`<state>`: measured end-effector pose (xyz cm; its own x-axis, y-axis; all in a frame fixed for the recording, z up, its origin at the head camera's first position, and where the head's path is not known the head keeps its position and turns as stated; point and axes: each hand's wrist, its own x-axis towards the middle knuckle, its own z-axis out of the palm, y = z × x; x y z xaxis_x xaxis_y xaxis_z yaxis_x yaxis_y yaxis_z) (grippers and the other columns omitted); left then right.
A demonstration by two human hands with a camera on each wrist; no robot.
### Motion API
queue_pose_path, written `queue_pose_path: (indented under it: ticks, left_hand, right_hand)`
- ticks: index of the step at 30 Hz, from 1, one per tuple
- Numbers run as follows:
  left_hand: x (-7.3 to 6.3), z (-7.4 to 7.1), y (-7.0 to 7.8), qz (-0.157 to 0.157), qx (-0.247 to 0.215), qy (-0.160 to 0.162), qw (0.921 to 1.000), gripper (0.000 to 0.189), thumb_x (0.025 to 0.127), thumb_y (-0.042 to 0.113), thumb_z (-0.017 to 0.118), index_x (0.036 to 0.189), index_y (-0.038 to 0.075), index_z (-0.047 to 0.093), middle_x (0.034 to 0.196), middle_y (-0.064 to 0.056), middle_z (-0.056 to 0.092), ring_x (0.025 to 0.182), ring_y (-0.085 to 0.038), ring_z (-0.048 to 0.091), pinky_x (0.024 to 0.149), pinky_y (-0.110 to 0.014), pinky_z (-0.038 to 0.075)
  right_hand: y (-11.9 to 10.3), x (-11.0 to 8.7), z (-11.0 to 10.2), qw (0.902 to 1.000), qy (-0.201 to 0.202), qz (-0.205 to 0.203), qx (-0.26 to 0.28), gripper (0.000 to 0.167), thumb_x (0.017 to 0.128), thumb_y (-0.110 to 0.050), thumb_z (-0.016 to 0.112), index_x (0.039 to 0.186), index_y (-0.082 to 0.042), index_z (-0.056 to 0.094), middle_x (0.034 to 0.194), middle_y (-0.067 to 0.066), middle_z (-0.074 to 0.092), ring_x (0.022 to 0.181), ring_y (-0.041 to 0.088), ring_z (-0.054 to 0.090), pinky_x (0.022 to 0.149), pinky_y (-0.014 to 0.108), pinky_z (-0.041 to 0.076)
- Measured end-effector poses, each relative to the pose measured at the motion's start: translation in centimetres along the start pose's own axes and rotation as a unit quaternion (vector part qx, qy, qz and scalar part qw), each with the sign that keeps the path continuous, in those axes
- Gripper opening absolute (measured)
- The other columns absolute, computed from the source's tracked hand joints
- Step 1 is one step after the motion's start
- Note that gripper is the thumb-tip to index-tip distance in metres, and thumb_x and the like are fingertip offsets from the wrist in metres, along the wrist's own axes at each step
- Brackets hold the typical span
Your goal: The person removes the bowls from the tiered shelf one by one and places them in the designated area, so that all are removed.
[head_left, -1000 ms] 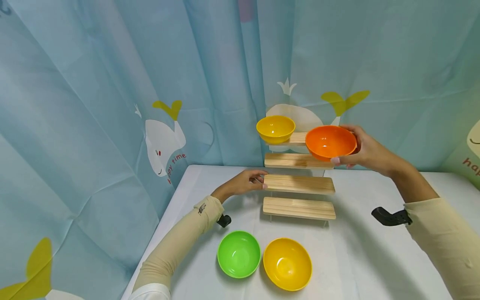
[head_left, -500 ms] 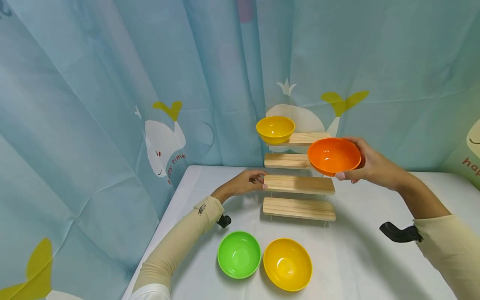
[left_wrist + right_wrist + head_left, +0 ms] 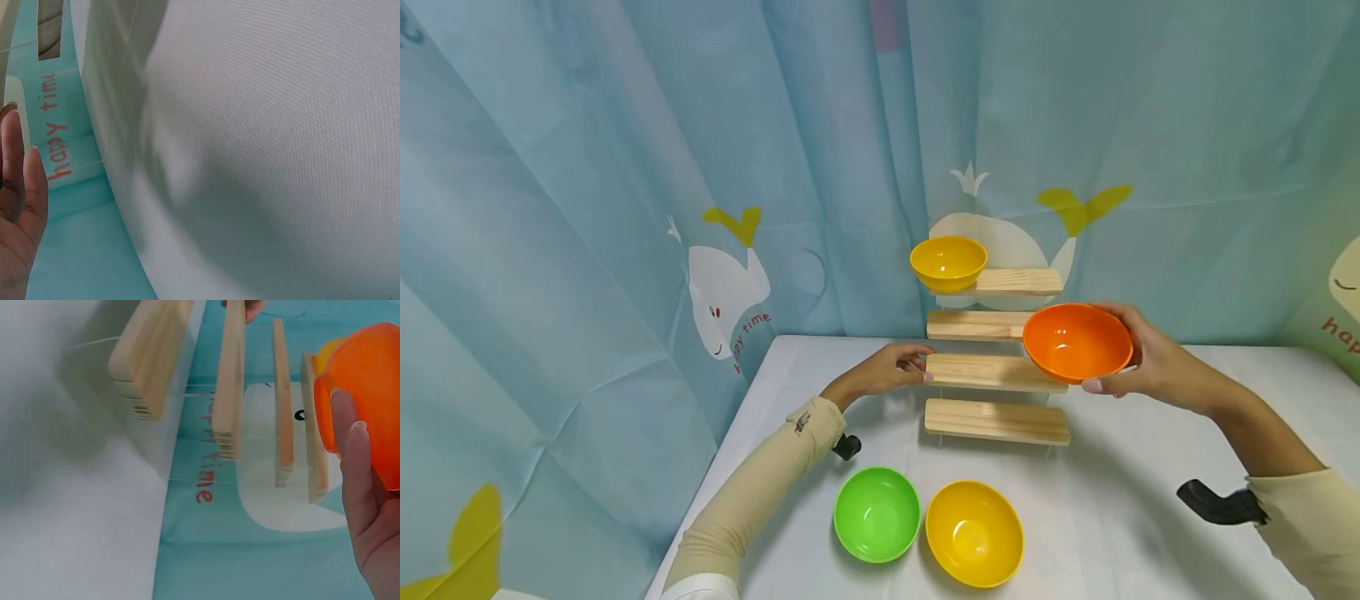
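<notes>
My right hand (image 3: 1157, 358) holds an orange bowl (image 3: 1075, 340) by its right side, thumb at the near rim. In the head view the bowl overlaps the right ends of the middle boards of a stepped wooden stand (image 3: 996, 421). The right wrist view shows the bowl's orange outside (image 3: 369, 394) with fingers (image 3: 356, 450) along it. At the stand's left side, my left hand (image 3: 883, 369) pinches the end of the second board from the bottom between thumb and fingers. A small yellow bowl (image 3: 948, 265) sits on the left of the top board.
On the white tablecloth (image 3: 1120, 533) in front of the stand, a green bowl (image 3: 877, 515) and a larger yellow bowl (image 3: 974, 535) stand side by side. A blue curtain (image 3: 850, 167) with whale prints hangs behind the table and along its left side.
My right hand has brought the orange bowl down and slightly right, from beside the top board to the height of the middle boards. The left hand has stayed at the stand.
</notes>
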<state>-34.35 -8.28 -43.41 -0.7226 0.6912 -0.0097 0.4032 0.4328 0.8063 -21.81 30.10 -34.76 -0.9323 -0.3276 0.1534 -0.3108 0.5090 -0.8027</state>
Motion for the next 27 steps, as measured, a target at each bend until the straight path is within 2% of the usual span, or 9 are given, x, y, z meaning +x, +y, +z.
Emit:
queue_pose_path:
  ticks: [6, 12, 21, 27]
  left_hand:
    - [0.0, 0.0, 0.0, 0.0, 0.007, 0.0, 1.0, 0.054, 0.097, 0.024, 0.068, 0.146, 0.008, 0.052, 0.13, -0.012, 0.061, 0.111, -0.019, 0.062, 0.097, -0.028, 0.051]
    - [0.0, 0.0, 0.0, 0.001, 0.002, 0.002, 1.0, 0.054, 0.097, 0.024, 0.068, 0.146, 0.008, 0.051, 0.128, -0.012, 0.062, 0.11, -0.02, 0.062, 0.097, -0.03, 0.051]
    - [0.0, 0.0, 0.0, -0.003, -0.008, 0.001, 1.0, 0.055, 0.097, 0.025, 0.067, 0.146, 0.007, 0.051, 0.127, -0.012, 0.062, 0.11, -0.02, 0.062, 0.097, -0.031, 0.052]
    - [0.1, 0.0, -0.2, -0.002, -0.004, 0.002, 1.0, 0.055, 0.097, 0.025, 0.068, 0.147, 0.008, 0.051, 0.127, -0.011, 0.062, 0.11, -0.019, 0.062, 0.097, -0.029, 0.051]
  right_hand:
    - [0.6, -1.2, 0.5, 0.9998, -0.004, -0.017, 0.009, 0.095, 0.081, -0.003, 0.079, 0.154, -0.009, 0.018, 0.141, 0.004, 0.038, 0.111, 0.006, 0.05, 0.074, 0.029, 0.06]
    - [1.1, -2.3, 1.2, 0.9997, -0.01, -0.021, 0.006, 0.097, 0.081, -0.004, 0.08, 0.155, -0.007, 0.017, 0.141, 0.003, 0.038, 0.111, 0.002, 0.05, 0.074, 0.029, 0.061]
    - [1.8, -4.2, 1.7, 0.9983, -0.021, -0.039, 0.039, 0.092, 0.081, 0.003, 0.077, 0.154, -0.012, 0.022, 0.138, -0.007, 0.043, 0.112, 0.003, 0.054, 0.073, 0.031, 0.061]
    - [1.9, -5.0, 2.3, 0.9972, -0.026, -0.032, 0.062, 0.093, 0.08, 0.005, 0.077, 0.153, -0.014, 0.023, 0.139, -0.004, 0.043, 0.112, 0.005, 0.055, 0.074, 0.033, 0.062]
